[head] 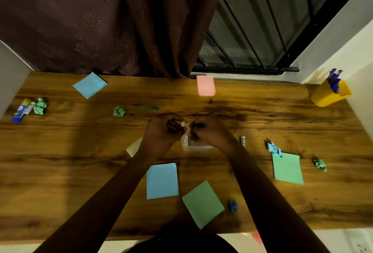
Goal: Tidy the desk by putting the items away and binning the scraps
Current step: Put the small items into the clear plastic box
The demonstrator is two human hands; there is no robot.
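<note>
Heavy brown curtain and a barred window stand behind the wooden surface [262, 123], which is strewn with paper squares and crumpled scraps. Both hands meet at its middle, over a small clear box [196, 146] whose near wall shows below the knuckles. The left hand [163, 129] has its fingers curled and pinches a small white piece [182, 124] at the fingertips, just above the box's far left corner. The right hand [204, 129] is curled as well, its fingertips facing the left's across a narrow gap; whether it holds anything I cannot tell (the light is dim and the fingers sit in shadow). The piece probably needs only to go down and a little toward the person to land in the box. A second white stick [242, 140] lies on the surface just beside the right wrist, its long axis running away from the person, and the right hand is plainly the nearer one for it. The pink lid [205, 85], likely the box's, lies flat well beyond the hands near the far edge. Left to bin, by my reckoning: a green scrap [119, 111] to the left of the hands and a blue scrap [274, 149] to the right, touching a green note [287, 169].
</note>
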